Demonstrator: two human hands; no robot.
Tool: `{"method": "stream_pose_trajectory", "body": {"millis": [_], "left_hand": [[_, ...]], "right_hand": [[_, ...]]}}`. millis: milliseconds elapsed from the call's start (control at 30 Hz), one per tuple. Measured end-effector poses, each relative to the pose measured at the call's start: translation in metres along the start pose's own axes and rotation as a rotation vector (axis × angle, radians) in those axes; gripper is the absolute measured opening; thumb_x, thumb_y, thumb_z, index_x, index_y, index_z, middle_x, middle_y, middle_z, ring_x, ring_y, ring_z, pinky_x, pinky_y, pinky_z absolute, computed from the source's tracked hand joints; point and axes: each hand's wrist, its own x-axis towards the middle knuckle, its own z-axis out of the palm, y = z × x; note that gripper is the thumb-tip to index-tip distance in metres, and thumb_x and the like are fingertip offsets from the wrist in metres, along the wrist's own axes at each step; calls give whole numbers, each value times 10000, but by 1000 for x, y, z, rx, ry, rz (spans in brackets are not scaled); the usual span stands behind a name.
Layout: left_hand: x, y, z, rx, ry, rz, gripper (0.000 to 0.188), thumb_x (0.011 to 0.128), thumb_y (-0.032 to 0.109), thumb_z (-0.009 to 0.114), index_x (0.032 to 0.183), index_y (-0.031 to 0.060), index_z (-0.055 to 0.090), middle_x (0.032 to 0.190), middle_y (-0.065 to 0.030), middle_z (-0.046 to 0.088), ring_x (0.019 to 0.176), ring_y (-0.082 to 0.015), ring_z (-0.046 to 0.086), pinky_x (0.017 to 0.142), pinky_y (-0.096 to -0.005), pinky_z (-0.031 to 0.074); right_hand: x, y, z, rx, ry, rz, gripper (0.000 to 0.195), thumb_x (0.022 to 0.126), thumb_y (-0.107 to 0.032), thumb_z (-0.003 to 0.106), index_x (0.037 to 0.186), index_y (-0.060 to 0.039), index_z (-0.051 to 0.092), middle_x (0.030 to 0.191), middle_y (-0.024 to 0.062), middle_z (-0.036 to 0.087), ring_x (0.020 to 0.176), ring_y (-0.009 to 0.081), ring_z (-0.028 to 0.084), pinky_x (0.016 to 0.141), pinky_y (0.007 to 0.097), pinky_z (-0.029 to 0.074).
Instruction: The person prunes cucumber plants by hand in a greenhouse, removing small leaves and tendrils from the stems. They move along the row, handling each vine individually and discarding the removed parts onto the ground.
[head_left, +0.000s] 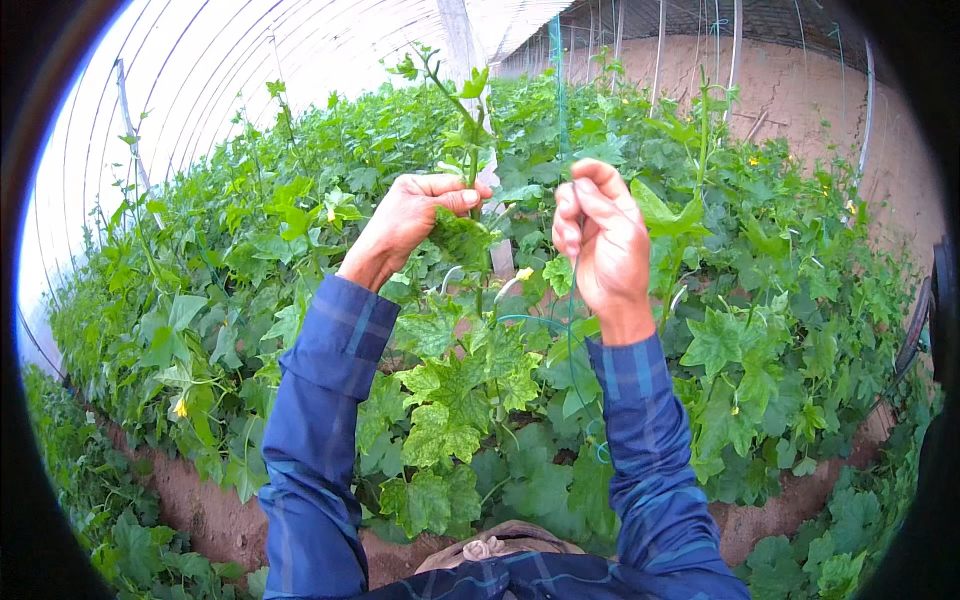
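Between the thumb and fingers of my left hand (420, 214) is the green stem of a cucumber vine (474, 154). Its tip rises above the hand, and a crinkled leaf (461, 238) hangs just below the grip. To the right, at about the same height, my right hand (604, 232) pinches a thin green twine (571, 360). The twine runs down past the wrist, and a strand of it reaches left toward the vine's lower stem. A small young cucumber with a yellow flower (513, 283) grows on the vine below my hands.
Dense cucumber plants (337, 142) fill the greenhouse ahead. A pale post (461, 37) stands behind the held vine, and a blue-green string (559, 82) hangs beside it. An earthen wall (795, 90) closes the right side. Bare soil (202, 510) borders the plants near me.
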Motion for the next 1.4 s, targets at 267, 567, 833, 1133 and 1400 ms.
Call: {"method": "stream_pose_trajectory", "body": {"millis": [267, 567, 833, 1133, 1400], "left_hand": [[8, 21, 13, -94, -113, 168, 157, 838, 127, 674, 943, 22, 726, 1176, -64, 619, 985, -127, 554, 865, -285, 432], [25, 34, 13, -86, -7, 48, 150, 872, 99, 623, 960, 18, 714, 1001, -51, 684, 888, -117, 600, 880, -265, 441], [32, 35, 11, 293, 61, -103, 214, 840, 150, 622, 978, 23, 725, 966, -50, 709, 899, -124, 605, 892, -272, 427], [107, -55, -57, -803, -477, -403, 259, 927, 170, 530, 1090, -25, 580, 997, -172, 624, 833, -201, 633, 662, -255, 546], [61, 2, -5, -1068, 19, -373, 291, 947, -36, 398, 1217, -138, 437, 1136, -253, 578, 975, -290, 648, 813, -296, 588]], "right_hand": [[64, 19, -50, -181, -255, 313, 174, 875, -58, 573, 1042, -33, 616, 894, 37, 653, 789, 109, 594, 733, 244, 473], [78, 27, -33, -495, -212, 346, 161, 801, -50, 595, 955, -51, 639, 860, -21, 608, 694, 57, 490, 636, 217, 391], [80, 17, 2, -698, -13, -42, 163, 786, -26, 624, 945, 4, 643, 787, 10, 627, 696, 91, 567, 645, 242, 466], [85, 37, 13, -943, -26, 81, 340, 784, -213, 690, 1033, 3, 610, 884, 71, 662, 771, 186, 610, 739, 325, 502], [71, 22, 11, -907, -241, 66, 301, 741, 53, 500, 1028, 10, 579, 927, 29, 622, 863, 80, 560, 741, 227, 449]]}}
